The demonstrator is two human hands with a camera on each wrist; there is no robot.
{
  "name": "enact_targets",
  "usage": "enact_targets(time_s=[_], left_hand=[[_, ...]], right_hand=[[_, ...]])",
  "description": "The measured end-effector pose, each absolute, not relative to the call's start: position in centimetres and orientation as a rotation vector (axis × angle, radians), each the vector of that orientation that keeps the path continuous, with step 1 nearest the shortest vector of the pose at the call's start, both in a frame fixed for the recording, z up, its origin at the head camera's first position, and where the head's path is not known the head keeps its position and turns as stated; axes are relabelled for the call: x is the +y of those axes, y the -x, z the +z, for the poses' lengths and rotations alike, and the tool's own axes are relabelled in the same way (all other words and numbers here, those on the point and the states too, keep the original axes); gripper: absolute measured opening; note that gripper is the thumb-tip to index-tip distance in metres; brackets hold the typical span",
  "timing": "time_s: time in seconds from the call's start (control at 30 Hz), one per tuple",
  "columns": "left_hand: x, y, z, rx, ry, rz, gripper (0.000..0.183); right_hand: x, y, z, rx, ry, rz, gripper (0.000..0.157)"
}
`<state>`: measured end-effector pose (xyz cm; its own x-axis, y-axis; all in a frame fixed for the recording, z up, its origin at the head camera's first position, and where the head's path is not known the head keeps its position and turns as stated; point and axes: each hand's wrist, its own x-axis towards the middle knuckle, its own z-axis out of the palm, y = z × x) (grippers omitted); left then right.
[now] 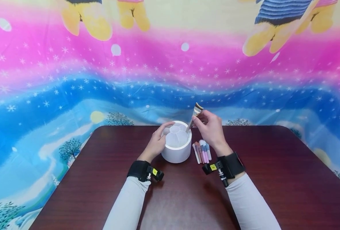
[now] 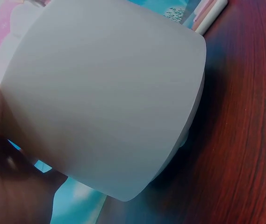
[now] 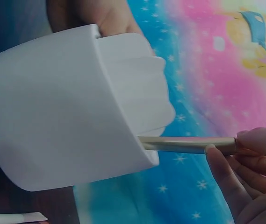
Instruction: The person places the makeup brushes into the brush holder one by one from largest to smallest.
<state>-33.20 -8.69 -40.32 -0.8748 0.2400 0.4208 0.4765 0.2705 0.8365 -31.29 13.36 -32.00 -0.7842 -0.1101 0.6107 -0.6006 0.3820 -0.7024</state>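
The holder (image 1: 176, 155) stands toward the far edge of the tabletop (image 1: 173, 198), between left hand (image 1: 156, 144) and right hand (image 1: 212, 128) — a brush (image 1: 197, 111) partly inside its right rim. Loose brushes (image 1: 202, 152) lie just right of it — behind, a backdrop (image 1: 164, 67).

a tilted gold brush (image 3: 177, 144) dips handle-down into a white divided holder (image 1: 175, 155).

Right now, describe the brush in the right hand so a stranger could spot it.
On the dark reddish table, find the round white organizer. Rising from its right side in the head view is the brush, pinched by the right hand. Unlike the other brushes lying on the table, it slants upright, gold-toned, its lower end inside the organizer.
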Motion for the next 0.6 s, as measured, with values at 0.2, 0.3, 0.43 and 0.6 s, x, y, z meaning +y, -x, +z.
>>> enact_targets(time_s=[0.2, 0.3, 0.43, 0.6], left_hand=[[-8.6, 33.1, -40.1, -2.311, 0.685, -1.648, 0.067], [-8.5, 33.1, -40.2, -2.309, 0.680, -1.648, 0.068], [-8.5, 33.1, -40.3, -2.313, 0.669, -1.648, 0.068], [-8.5, 33.1, -40.4, -2.323, 0.649, -1.651, 0.067]], right_hand=[[13.3, 31.8, -33.0, -2.235, -0.628, 1.330, 0.010], [13.3, 31.8, -33.3, -2.271, -0.628, 1.328, 0.010], [13.1, 31.9, -33.7, -2.344, -0.604, 1.251, 0.011], [12.8, 32.0, -34.0, -2.441, -0.570, 1.137, 0.012]])
